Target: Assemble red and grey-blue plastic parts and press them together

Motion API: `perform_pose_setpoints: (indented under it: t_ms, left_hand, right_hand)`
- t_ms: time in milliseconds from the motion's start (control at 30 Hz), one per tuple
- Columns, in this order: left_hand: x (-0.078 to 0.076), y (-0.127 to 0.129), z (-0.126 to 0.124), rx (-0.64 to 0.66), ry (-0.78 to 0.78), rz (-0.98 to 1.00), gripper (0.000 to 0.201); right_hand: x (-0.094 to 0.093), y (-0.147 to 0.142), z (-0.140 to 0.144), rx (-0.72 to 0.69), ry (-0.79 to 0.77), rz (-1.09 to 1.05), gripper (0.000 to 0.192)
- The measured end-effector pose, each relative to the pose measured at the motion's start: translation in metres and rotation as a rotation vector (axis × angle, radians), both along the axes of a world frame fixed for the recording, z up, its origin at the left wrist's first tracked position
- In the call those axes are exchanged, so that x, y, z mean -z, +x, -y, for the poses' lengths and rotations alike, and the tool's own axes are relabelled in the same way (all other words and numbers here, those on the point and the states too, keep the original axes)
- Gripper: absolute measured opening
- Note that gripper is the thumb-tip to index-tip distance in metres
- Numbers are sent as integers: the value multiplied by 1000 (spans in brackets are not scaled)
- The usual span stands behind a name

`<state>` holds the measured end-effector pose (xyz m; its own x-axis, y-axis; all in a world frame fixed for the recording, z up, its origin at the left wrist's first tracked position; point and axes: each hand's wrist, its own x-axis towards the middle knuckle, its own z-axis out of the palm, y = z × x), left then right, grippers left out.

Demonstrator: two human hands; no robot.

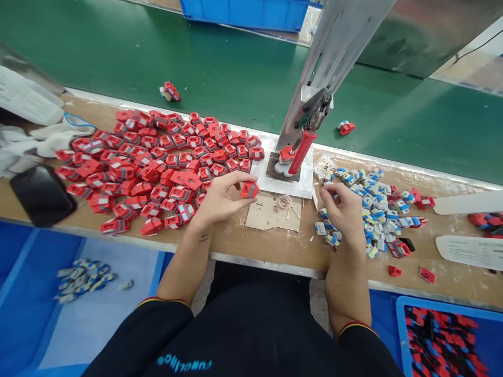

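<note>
My left hand (220, 201) pinches a small red plastic toy part (249, 189) between thumb and fingertips, over the bench. Over the near edge of a heap of small grey, blue and yellow parts (379, 212) is my right hand (345, 209), its thumb and fingers drawn together. Whatever its fingertips might hold is too small to tell. Between and beyond the hands stands a hand press with a red lever handle (303, 152). A red part (287, 153) sits on the press's base. A large heap of red and grey parts (157, 167) spreads left of my left hand.
A torn cardboard piece (271, 217) carries a clear ring and small sticks. Behind the bench runs a green conveyor belt (236, 68) with a few parts on it. A black phone (42, 195) lies at left. Blue bins (401, 324) stand below the bench edge.
</note>
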<state>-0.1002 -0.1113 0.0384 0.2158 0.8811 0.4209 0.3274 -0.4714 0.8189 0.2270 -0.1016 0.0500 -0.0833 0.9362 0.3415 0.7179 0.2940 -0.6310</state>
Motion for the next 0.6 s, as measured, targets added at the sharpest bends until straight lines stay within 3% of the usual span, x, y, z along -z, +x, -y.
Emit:
perform_pose_setpoints:
  t_ms: [100, 233, 400, 533, 600]
  left_hand:
    - [-5, -10, 12, 60, 5, -364, 28]
    - [-1, -14, 16, 245, -26, -834, 27]
    - [1, -16, 8, 56, 18, -820, 31]
    - [0, -16, 6, 146, -1, -870, 24]
    - [-7, -21, 6, 69, 31, -733, 24]
  right_hand:
    - [6, 1, 0, -35, -10, -6, 16]
    - [8, 7, 3, -62, -4, -10, 15]
    - [9, 12, 8, -24, 40, -18, 13]
    - [8, 13, 11, -29, 55, -29, 13]
    - [6, 14, 12, -28, 57, -33, 12]
